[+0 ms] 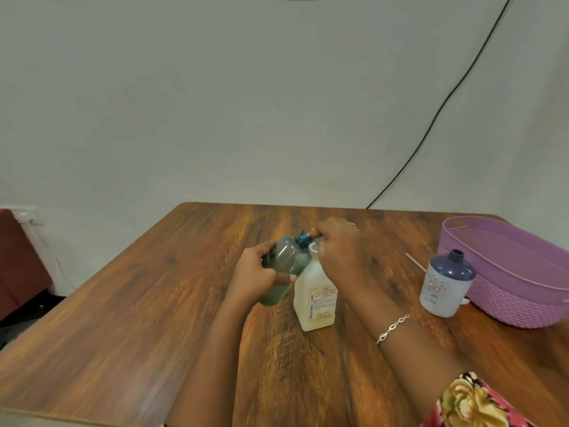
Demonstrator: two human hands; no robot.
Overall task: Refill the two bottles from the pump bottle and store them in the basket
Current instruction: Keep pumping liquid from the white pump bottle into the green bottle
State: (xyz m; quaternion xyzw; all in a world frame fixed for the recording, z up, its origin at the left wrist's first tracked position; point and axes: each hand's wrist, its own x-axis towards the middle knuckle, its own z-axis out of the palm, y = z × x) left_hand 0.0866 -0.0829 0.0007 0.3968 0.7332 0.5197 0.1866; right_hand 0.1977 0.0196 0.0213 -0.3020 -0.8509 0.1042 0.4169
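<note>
My left hand (257,274) grips a translucent green bottle (284,266) and holds it tilted, its open blue neck up against the pump head. Beside it a white pump bottle (315,298) with a printed label stands upright on the wooden table (154,303). My right hand (340,246) rests on top of the pump and hides the pump head. A second bottle (446,283), dark blue on top and white below, stands uncapped to the right. It is next to the purple woven basket (517,291).
A thin white stick (415,262) lies on the table between the pump bottle and the basket. A small white item, partly hidden, lies at the base of the blue bottle. A black cable (431,118) runs down the wall behind.
</note>
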